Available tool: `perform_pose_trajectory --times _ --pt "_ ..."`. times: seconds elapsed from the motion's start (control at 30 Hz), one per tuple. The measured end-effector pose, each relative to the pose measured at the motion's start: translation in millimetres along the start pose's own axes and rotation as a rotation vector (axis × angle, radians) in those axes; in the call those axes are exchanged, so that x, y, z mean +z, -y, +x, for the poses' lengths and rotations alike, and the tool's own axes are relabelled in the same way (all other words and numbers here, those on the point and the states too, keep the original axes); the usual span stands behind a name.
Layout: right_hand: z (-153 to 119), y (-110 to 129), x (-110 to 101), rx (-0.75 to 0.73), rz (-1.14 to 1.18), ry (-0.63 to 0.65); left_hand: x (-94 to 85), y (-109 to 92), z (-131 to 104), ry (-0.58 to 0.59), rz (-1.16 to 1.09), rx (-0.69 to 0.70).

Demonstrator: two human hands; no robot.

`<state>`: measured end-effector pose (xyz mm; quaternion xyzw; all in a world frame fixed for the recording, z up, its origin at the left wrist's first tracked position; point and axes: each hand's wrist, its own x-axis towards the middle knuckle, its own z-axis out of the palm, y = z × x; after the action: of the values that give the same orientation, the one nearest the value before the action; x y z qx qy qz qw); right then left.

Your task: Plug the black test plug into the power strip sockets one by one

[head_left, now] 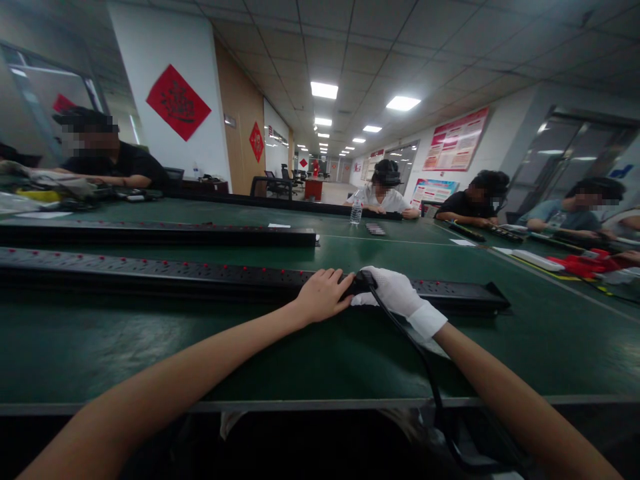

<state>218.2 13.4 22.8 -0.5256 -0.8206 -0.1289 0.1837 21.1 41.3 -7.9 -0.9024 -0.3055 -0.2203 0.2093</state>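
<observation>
A long black power strip [165,275], with a row of sockets and small red parts along its top, lies across the green table in front of me. My bare left hand [323,295] is closed over the strip, its fingers across the top and the thumb by the front side. Just to its right, my right hand [400,295] in a white glove grips a black plug [366,280] at the sockets. How far the plug sits in the strip is hidden by the fingers. A black cable [423,353] runs from the plug down over the table's front edge.
Behind lies a second black power strip [240,235], and another long black bar [300,205] runs along the far side. A water bottle [356,210] stands ahead. Several people sit around the table. Red items [585,265] and a white strip [537,260] lie at right.
</observation>
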Motion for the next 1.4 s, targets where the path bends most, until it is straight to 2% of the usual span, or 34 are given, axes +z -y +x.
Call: perform_pose_trajectory --times 0.7,0.9,1.03,1.4 --pt "0 -1 -6 0.018 -0.005 0.058 0.5 0 0 -0.002 -0.001 -0.008" --pt "-1 0 -9 -0.029 0.025 0.075 0.2 0 0 0.006 -0.010 -0.009" --pt "-1 1 -7 -0.058 0.037 0.048 -0.6 0 0 0.001 -0.010 -0.006" --pt "-1 4 6 0.017 -0.047 -0.030 1.1 1 0 -0.002 0.000 -0.003"
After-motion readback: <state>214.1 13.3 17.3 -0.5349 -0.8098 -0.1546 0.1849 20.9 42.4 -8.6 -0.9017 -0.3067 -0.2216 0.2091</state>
